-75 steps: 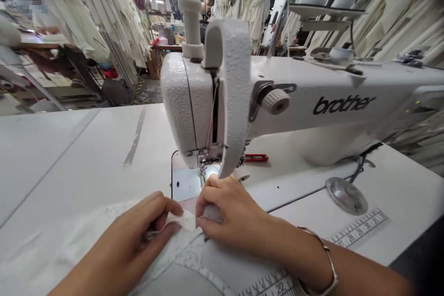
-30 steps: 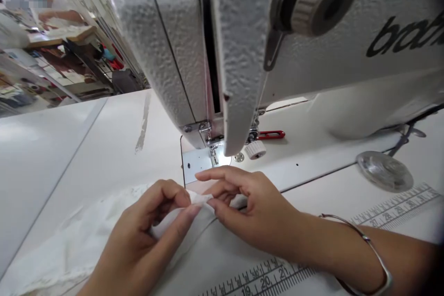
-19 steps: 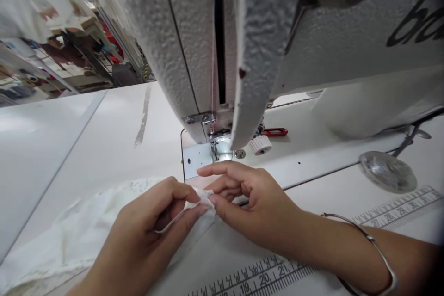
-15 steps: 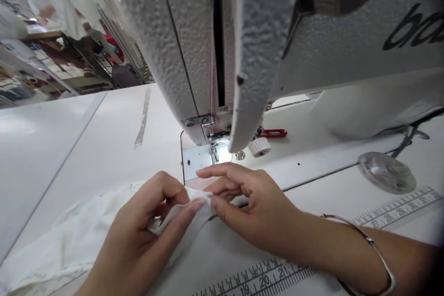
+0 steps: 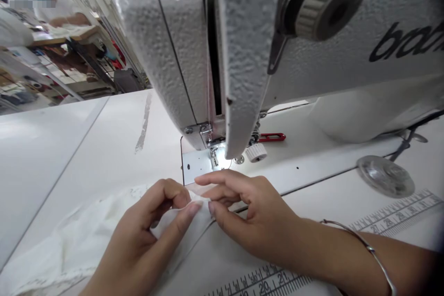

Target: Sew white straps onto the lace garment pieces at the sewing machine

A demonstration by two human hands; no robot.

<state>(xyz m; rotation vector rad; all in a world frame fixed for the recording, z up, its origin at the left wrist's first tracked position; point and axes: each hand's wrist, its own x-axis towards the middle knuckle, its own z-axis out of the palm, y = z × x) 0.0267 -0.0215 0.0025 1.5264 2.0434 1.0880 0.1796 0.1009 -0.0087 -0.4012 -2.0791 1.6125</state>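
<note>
White fabric [image 5: 93,226] lies across the table at the left, and its edge rises between my hands. My left hand [image 5: 149,226] pinches that edge between thumb and bent fingers. At the fabric's tip, my right hand [image 5: 246,208] has its thumb and fingers closed around the edge, with the index finger stretched out toward the machine. Just beyond my fingers is the sewing machine's lit presser foot [image 5: 214,155] above the metal needle plate [image 5: 196,166]. The fabric is not under the foot.
The sewing machine head [image 5: 187,51] towers over the far side. A red tool [image 5: 272,137] lies behind it, and a clear round disc [image 5: 385,175] stands to the right. Ruler markings [image 5: 263,284] run along the front. A person [image 5: 65,14] sits at a far table.
The view has tilted up a little, so more of the machine head shows and the hands sit slightly lower. Both hands keep their hold on the fabric edge.
</note>
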